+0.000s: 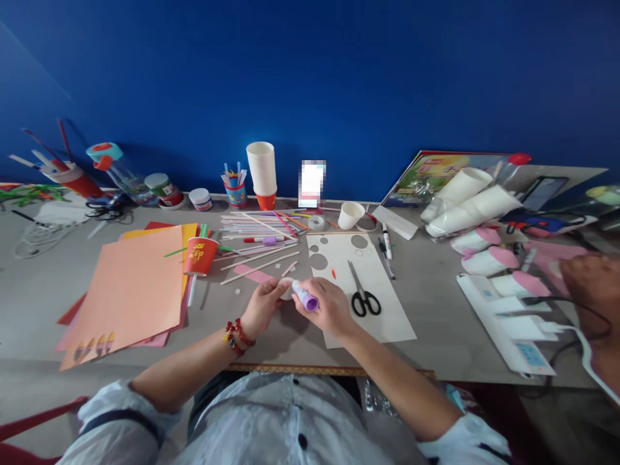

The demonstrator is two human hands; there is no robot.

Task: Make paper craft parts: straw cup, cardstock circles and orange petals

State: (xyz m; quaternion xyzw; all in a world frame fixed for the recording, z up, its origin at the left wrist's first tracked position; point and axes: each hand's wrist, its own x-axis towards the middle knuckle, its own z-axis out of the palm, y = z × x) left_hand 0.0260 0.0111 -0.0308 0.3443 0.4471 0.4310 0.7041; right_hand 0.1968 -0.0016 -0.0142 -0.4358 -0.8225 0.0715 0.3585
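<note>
Between the finger and thumb of my left hand [261, 308] is a small white paper circle [287, 289]. My right hand [330, 305] grips a purple and white glue stick [306, 297], tilted with its far end against or close to the circle; contact cannot be made out. Just right of my hands, a white paper sheet [387, 310] with round holes lies flat, and black-handled scissors [364, 300] rest on it. A pink paper strip [254, 274] lies beyond my left hand, near several thin straws and sticks [259, 226].
Coloured paper sheets [140, 278] and a red paper cup [200, 256] are on the left. Stacked white cups [261, 168] stand by the blue wall. At right lie a white power strip [504, 329] and bagged cups [475, 210]; another person's hand [593, 290] is at the edge.
</note>
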